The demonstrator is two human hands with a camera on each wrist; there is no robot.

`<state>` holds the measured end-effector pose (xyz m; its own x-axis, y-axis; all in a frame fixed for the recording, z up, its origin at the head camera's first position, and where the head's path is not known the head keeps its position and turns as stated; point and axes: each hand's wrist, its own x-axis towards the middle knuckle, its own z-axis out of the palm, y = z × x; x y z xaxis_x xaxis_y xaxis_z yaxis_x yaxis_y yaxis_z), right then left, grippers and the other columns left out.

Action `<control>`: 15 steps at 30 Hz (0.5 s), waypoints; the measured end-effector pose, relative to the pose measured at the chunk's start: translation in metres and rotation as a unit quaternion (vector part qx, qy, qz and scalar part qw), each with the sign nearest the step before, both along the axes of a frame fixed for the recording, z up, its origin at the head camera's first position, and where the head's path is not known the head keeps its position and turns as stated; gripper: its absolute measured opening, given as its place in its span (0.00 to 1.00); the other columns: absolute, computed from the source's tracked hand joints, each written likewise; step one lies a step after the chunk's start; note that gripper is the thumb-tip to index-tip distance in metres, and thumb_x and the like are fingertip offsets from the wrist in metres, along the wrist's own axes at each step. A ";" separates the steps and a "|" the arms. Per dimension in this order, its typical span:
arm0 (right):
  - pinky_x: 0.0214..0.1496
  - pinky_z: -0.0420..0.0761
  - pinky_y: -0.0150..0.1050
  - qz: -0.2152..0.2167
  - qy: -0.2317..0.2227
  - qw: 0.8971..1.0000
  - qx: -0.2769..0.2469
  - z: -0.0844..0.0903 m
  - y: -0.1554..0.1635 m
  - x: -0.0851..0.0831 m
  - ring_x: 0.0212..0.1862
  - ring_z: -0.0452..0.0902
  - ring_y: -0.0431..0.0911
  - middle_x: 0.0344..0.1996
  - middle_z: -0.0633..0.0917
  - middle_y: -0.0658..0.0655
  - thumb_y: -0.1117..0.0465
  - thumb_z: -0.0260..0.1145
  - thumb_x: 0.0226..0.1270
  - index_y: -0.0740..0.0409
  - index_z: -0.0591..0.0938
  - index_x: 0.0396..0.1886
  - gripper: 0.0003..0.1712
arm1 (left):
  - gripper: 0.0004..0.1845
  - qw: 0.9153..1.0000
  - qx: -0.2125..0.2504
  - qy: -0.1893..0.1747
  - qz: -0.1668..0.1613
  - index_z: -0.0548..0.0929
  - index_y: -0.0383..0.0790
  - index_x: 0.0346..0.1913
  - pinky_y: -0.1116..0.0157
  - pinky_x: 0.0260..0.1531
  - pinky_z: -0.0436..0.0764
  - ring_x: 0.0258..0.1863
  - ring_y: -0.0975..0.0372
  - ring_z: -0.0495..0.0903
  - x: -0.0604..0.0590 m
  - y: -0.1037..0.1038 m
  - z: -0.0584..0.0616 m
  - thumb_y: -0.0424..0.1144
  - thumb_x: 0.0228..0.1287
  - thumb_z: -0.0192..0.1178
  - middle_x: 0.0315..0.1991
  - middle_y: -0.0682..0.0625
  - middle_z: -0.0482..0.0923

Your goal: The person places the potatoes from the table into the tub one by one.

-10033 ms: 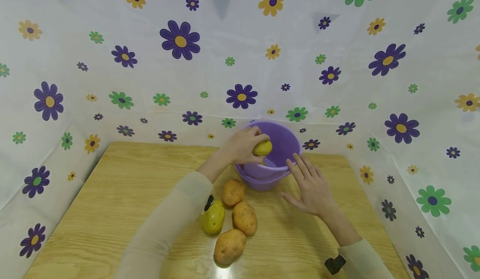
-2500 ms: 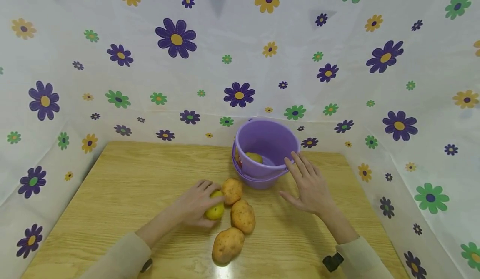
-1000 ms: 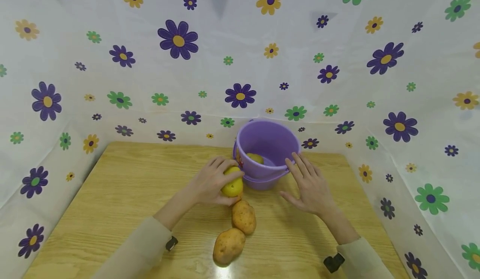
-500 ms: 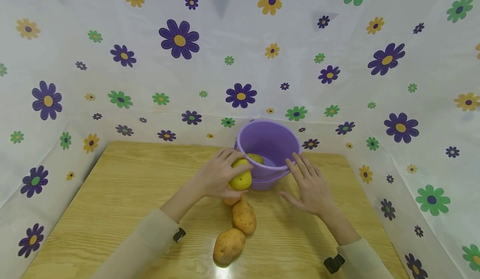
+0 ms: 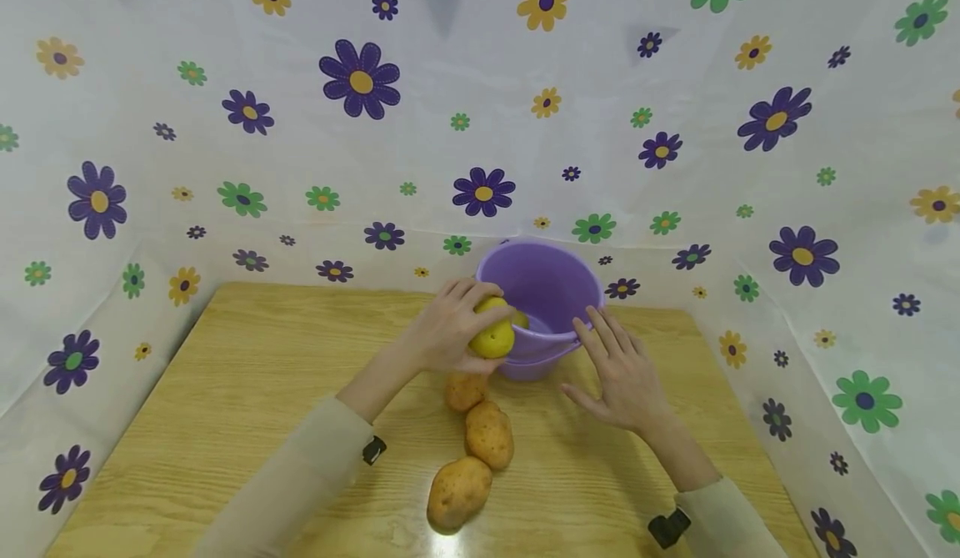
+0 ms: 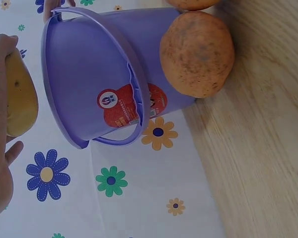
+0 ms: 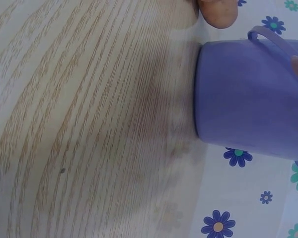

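My left hand [image 5: 450, 329] grips one yellow potato [image 5: 491, 338] at the near rim of the purple bucket [image 5: 551, 291], which holds one more. My right hand [image 5: 622, 374], fingers straight, touches the bucket's right side. Three brown potatoes [image 5: 489, 434] lie below my left fingers on the worktop [image 5: 225, 408].

**Around the worktop**

A light wooden worktop [image 5: 225, 399] with visible grain carries three brown, rough-skinned potatoes [image 5: 489, 434] lying in a row near the middle, running toward the near edge and touching or almost touching one another. White plastic sheeting printed with purple, green and yellow flowers [image 5: 360, 82] stands behind the far edge and along both side edges.
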<state>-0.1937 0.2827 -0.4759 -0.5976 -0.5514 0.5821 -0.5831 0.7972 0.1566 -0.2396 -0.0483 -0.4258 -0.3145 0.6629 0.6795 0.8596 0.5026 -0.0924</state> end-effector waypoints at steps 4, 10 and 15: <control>0.64 0.80 0.67 0.001 0.001 1.000 -0.003 0.000 -0.001 0.000 0.75 0.69 0.67 0.75 0.73 0.71 0.19 0.41 0.73 0.60 0.69 0.79 0.57 | 0.34 1.000 0.010 -0.006 0.002 0.84 0.49 0.59 0.53 0.55 0.81 0.52 0.50 0.80 -0.005 0.004 0.004 0.61 0.50 0.75 0.56 0.43 0.81; 0.65 0.79 0.66 -0.004 -0.005 1.000 0.002 0.001 -0.001 0.001 0.77 0.67 0.66 0.76 0.72 0.70 0.19 0.39 0.72 0.60 0.68 0.80 0.57 | 0.34 1.000 0.004 -0.015 0.010 0.84 0.49 0.59 0.53 0.56 0.79 0.52 0.50 0.79 -0.014 0.010 0.010 0.62 0.51 0.74 0.57 0.43 0.81; 0.65 0.79 0.66 -0.003 0.000 1.000 0.001 -0.002 0.001 0.000 0.76 0.68 0.66 0.76 0.72 0.70 0.19 0.40 0.72 0.59 0.67 0.80 0.57 | 0.33 0.999 -0.003 -0.030 0.017 0.84 0.49 0.60 0.50 0.62 0.78 0.55 0.49 0.79 -0.019 0.015 0.016 0.62 0.53 0.73 0.58 0.44 0.80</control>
<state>-0.1940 0.2832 -0.4775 -0.6006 -0.5491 0.5812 -0.5782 0.8003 0.1586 -0.2590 -0.0331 -0.4095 -0.3771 0.6555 0.6543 0.8462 0.5310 -0.0443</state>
